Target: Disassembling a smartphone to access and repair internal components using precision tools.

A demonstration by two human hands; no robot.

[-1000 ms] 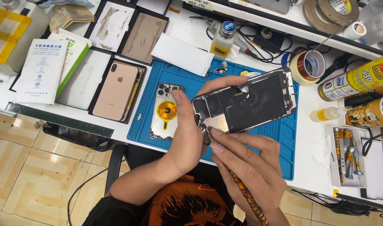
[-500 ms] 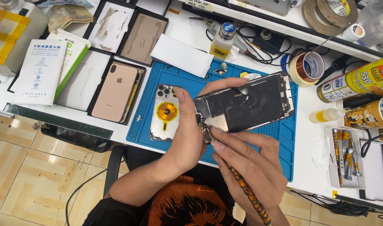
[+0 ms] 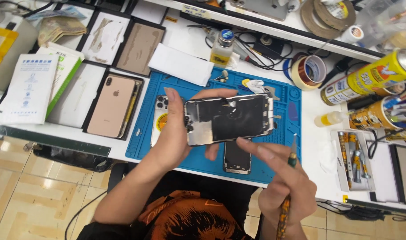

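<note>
My left hand (image 3: 174,133) holds an opened phone assembly (image 3: 229,119) flat above the blue work mat (image 3: 283,102), its dark inner side with metal plates facing up. My right hand (image 3: 285,182) is to the lower right of it, gripping a thin tool with a patterned handle (image 3: 291,155), tip pointing up and clear of the phone. A dark rectangular part (image 3: 237,158) lies on the mat just under the phone. An open rear housing with a yellow ring (image 3: 159,116) sits on the mat, partly hidden behind my left hand.
A gold phone (image 3: 112,106) rests in a black tray on the left beside white packets (image 3: 29,86). A small bottle (image 3: 222,46), tape rolls (image 3: 310,71), a yellow spray can (image 3: 367,78) and a tray of screwdrivers (image 3: 351,158) crowd the back and right.
My right hand has pulled away from the phone to the right, and the tool tip now points up. A dark rectangular part now shows on the mat under the phone.
</note>
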